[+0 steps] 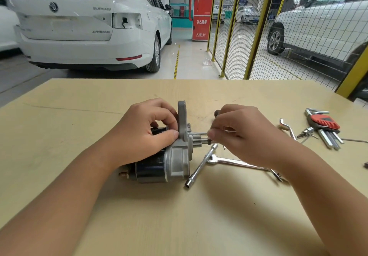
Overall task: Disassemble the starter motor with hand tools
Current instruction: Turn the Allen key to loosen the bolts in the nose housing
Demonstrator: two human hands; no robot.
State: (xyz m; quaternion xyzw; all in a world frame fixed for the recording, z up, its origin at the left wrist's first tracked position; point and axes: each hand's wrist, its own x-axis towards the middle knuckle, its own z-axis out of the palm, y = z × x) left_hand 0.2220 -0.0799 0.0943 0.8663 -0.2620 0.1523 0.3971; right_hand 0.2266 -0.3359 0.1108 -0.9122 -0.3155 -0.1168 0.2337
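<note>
while left hand (139, 134) clamps starter motor (171, 156), right hand (239, 134) pinches its shaft (199, 134)

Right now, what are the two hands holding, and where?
The left hand grips the starter motor by its black body. The right hand pinches a thin tool at its outer end.

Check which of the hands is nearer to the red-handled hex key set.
Right. The right hand works at the starter motor shaft, with the hex key set farther to its right on the table. The left hand grips the motor's far side, farther away.
</note>
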